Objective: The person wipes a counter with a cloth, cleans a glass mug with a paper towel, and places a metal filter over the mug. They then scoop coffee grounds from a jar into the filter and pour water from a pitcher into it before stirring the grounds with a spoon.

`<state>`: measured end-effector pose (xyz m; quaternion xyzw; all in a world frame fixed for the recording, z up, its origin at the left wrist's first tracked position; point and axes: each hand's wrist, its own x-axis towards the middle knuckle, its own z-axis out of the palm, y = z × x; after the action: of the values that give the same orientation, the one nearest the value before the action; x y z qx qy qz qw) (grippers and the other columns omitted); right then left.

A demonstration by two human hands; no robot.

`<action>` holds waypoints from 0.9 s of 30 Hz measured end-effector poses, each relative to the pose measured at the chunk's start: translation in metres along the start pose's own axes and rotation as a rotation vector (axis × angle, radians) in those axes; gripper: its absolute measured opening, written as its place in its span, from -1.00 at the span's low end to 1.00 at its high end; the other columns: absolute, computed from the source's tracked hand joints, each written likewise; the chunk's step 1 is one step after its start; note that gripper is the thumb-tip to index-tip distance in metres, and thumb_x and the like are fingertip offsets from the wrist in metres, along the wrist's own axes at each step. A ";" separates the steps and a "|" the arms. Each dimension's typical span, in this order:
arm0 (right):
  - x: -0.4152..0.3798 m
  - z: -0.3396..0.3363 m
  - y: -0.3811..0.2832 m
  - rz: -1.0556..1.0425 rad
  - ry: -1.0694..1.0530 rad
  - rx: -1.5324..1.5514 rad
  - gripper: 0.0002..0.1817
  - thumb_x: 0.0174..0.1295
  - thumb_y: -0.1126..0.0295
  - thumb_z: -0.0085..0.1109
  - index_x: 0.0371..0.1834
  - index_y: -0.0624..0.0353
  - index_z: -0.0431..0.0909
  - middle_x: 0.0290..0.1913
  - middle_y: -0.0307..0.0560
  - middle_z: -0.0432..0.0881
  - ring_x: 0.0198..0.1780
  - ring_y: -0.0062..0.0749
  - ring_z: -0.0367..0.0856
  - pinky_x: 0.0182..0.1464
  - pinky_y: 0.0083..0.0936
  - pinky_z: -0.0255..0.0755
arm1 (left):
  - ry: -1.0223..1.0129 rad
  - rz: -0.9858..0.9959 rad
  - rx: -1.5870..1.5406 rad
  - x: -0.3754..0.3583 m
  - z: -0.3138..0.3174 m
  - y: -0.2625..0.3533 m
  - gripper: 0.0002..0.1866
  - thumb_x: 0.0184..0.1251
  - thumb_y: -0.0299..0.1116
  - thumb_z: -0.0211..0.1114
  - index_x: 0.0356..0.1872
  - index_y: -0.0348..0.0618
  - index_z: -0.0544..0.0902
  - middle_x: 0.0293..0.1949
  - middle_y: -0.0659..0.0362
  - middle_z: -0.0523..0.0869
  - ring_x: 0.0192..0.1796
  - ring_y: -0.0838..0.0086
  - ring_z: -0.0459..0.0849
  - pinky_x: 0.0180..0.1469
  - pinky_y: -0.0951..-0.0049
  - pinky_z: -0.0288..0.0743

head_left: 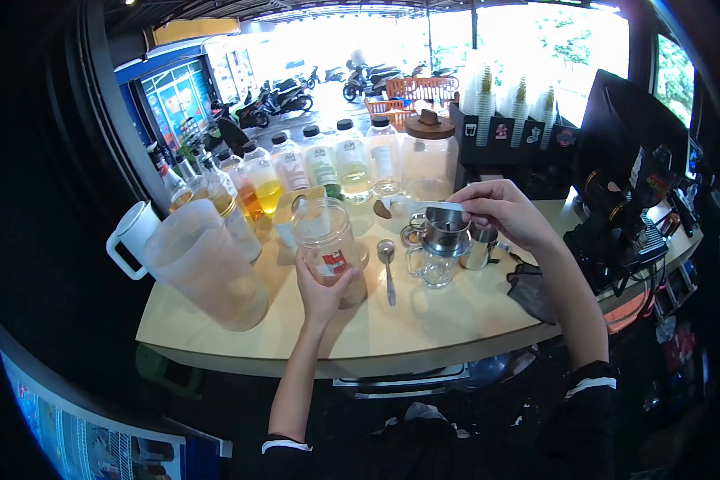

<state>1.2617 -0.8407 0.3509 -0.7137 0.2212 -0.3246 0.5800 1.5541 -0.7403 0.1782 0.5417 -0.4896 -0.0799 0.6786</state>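
A clear open jar [322, 226] with a red label is gripped by my left hand [322, 292], whose fingers and thumb wrap round its lower part. My right hand [500, 210] pinches the handle of a white scoop [436, 206]. Brown powder [383, 210] shows in the scoop's bowl, which points left. Just below the scoop, a metal filter cup [446, 228] sits on a clear glass mug [438, 270]. Between the jar and the mug lies a metal spoon [387, 268] on the counter.
A large plastic pitcher [204, 260] and a white jug [134, 236] stand left. Bottles [350, 164] and a wooden-lidded jar [430, 160] line the back. To the right are a metal pitcher [479, 248], a dark cloth [531, 293] and a black machine [624, 216].
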 end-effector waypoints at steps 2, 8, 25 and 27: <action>-0.004 -0.015 0.001 0.015 0.039 -0.017 -0.76 0.22 0.58 0.06 -0.09 0.39 0.63 -0.47 -0.25 0.56 -0.54 -0.79 0.30 -0.49 -0.83 0.19 | 0.009 0.013 -0.013 0.010 0.006 -0.008 0.06 -0.18 -0.33 0.62 0.36 -0.32 0.11 0.23 -0.05 0.37 0.27 0.25 0.39 0.28 0.29 0.31; -0.017 -0.053 0.005 0.028 0.150 -0.125 -0.76 0.21 0.58 0.05 -0.10 0.34 0.64 -0.45 -0.28 0.57 -0.53 -0.80 0.29 -0.47 -0.82 0.18 | 0.065 -0.034 -0.096 0.022 0.028 -0.033 0.07 -0.18 -0.43 0.61 0.37 -0.32 0.07 0.23 -0.03 0.36 0.27 0.28 0.37 0.29 0.32 0.29; -0.015 -0.082 0.030 -0.162 0.131 -0.523 -0.79 0.21 0.56 0.05 -0.16 0.35 0.63 -0.29 -0.02 0.67 -0.24 -0.48 0.61 -0.12 -0.51 0.49 | 0.047 -0.061 -0.135 0.018 0.027 -0.057 0.03 -0.30 -0.52 0.60 0.29 -0.21 0.16 0.13 0.09 0.42 0.17 0.35 0.45 0.24 0.33 0.36; -0.015 -0.078 0.030 -0.141 0.148 -0.596 -0.80 0.21 0.56 0.04 -0.17 0.33 0.63 -0.32 -0.01 0.65 -0.29 -0.44 0.61 -0.17 -0.51 0.49 | 0.049 -0.083 -0.132 0.011 0.023 -0.056 0.03 -0.30 -0.52 0.60 0.29 -0.21 0.16 0.13 0.09 0.42 0.17 0.35 0.46 0.25 0.32 0.36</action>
<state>1.1972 -0.8900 0.3277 -0.8403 0.2982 -0.3357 0.3038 1.5657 -0.7852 0.1374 0.5174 -0.4435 -0.1268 0.7207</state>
